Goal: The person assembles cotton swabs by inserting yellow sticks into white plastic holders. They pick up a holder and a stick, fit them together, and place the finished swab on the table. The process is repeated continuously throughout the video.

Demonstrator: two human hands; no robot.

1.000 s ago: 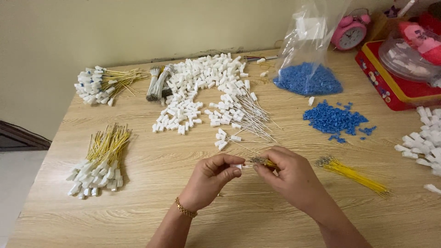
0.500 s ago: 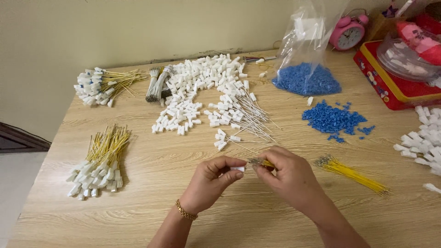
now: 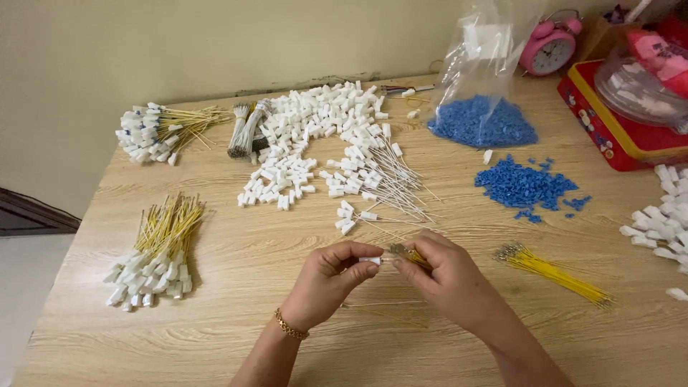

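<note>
My left hand (image 3: 328,279), with a gold bracelet at the wrist, pinches a small white plastic connector (image 3: 370,261) between thumb and fingertips. My right hand (image 3: 443,276) holds a yellow wire (image 3: 410,255) by its metal-tipped end, right against the connector. Both hands meet above the wooden table (image 3: 236,287), near its front middle. A loose bundle of yellow wires (image 3: 552,271) lies just right of my right hand.
White connectors (image 3: 308,132) and white connectors with thin wires (image 3: 380,183) lie spread behind the hands. Finished yellow-wire bundles lie at left (image 3: 154,247) and far left (image 3: 154,129). Blue pieces (image 3: 523,184), a clear bag of them (image 3: 481,118), a pink alarm clock (image 3: 548,46) and a red tin (image 3: 620,125) stand at right.
The hands have stayed in the same place; the fingers shifted only slightly as the wire end and the connector are held together.
</note>
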